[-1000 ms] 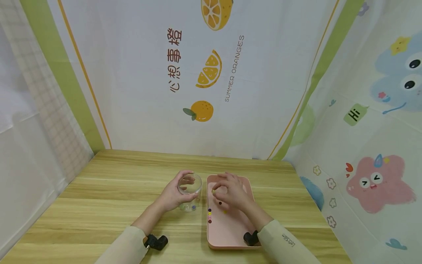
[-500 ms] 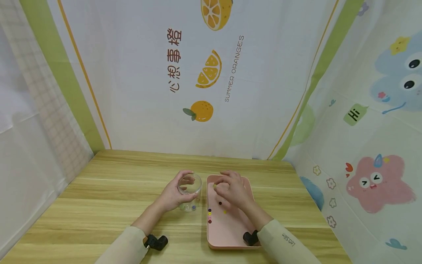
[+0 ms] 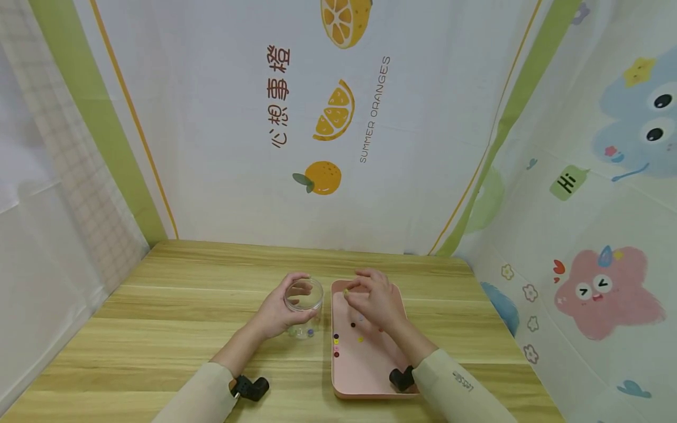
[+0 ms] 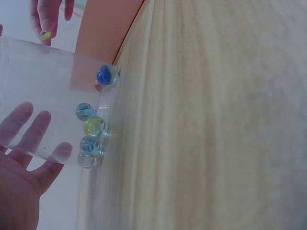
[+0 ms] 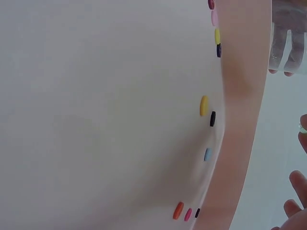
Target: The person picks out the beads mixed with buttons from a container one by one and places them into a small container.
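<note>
My left hand (image 3: 277,308) grips a clear plastic jar (image 4: 53,62) standing on the table, thumb and fingers round its side. Several glass marbles (image 4: 95,126) lie on the jar's bottom, among them a dark blue one (image 4: 104,75). Above the far part of a pink tray (image 3: 365,376), my right hand (image 3: 372,299) pinches a yellow-green marble (image 4: 45,35) between thumb and finger. That marble is to the right of the jar, apart from it. In the right wrist view, the right hand and its marble are mostly cut off at the edge.
Small round button-like discs lie in the tray: a row (image 3: 336,345) along its left side, plus loose yellow (image 5: 204,106), black (image 5: 213,119), light blue (image 5: 207,154) and orange (image 5: 178,211) ones. The tray's raised wall (image 5: 244,96) stands just right of the jar. A printed curtain (image 3: 238,194) hangs behind the table.
My right hand has risen a little toward the tray's far end with the marble pinched, uncovering more discs. The left hand and jar have stayed still.
</note>
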Motion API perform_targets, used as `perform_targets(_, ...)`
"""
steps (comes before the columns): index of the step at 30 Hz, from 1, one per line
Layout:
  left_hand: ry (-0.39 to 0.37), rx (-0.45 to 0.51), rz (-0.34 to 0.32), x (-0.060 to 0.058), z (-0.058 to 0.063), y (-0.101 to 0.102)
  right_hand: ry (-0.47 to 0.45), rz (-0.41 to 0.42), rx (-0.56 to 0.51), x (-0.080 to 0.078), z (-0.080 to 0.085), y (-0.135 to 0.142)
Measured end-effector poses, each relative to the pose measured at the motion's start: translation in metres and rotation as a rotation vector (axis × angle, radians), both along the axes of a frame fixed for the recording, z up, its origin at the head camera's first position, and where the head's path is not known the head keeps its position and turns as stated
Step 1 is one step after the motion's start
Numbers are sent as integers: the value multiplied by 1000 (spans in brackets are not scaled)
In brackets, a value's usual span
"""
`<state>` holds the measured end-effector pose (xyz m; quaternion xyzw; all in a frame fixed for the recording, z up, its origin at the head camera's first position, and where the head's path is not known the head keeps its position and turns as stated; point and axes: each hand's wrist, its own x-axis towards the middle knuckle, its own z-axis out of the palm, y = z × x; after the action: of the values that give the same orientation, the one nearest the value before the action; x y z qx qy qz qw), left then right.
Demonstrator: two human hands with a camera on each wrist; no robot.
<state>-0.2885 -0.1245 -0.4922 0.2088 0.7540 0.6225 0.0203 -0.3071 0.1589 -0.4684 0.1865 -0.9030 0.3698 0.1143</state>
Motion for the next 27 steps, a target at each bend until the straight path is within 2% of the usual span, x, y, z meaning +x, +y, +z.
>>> perform_targets(16, 5, -1, -7, -1, -1, 0, 104, 8, -9, -1, 13, -6)
perform_targets(23, -3, 15, -17, -1, -1, 0, 95, 14, -8, 2, 23, -12)
perform_targets(27, -2, 14, -17, -1, -1, -1, 90, 45, -48, 4, 26, -17)
